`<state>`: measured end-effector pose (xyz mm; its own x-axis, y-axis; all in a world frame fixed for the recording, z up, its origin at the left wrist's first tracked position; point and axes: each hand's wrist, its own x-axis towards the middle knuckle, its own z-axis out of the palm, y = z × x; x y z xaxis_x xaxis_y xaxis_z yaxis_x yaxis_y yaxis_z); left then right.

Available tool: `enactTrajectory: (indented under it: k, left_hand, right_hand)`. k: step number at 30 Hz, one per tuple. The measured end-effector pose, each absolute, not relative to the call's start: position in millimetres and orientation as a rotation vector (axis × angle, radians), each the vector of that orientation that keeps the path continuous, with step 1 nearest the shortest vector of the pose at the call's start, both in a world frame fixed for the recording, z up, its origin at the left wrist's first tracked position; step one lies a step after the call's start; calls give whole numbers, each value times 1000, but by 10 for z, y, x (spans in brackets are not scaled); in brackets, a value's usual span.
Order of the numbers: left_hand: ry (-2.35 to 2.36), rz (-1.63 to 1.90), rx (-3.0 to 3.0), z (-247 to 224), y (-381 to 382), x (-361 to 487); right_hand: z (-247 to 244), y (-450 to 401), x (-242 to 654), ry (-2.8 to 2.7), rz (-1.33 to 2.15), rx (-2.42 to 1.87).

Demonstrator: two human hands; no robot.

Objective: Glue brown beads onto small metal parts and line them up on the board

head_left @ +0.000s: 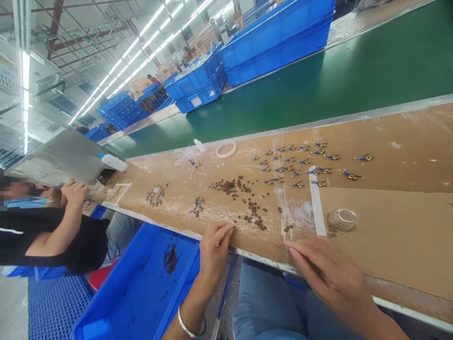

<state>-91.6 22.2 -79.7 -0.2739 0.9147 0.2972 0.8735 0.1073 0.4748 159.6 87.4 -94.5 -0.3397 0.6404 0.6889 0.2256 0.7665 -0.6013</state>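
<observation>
Our left hand (214, 244) curls its fingers, thumb close beside the forefinger, above a steeply angled left forearm (189, 309). Our right hand (331, 269) slants inward, back uppermost, forefinger stretched out, thumb alongside.

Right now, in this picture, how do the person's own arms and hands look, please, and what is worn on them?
The left hand and right hand wear no gloves. A plain, silvery, rounded bangle circles the left wrist; none shows on the right. No sleeves are visible on either forearm.
</observation>
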Motion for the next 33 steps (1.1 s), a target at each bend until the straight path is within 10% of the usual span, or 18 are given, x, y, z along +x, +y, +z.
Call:
enactTrajectory:
  k: [12,33]
  left_hand:
    - [2758,313,1454,-370,831,-2089]
    - [2738,-259,1697,-480,1108,-1670]
  right_hand:
    - [-997,880,1612,-1966,386,-647]
    - [-923,890,1564,-1871,529,-704]
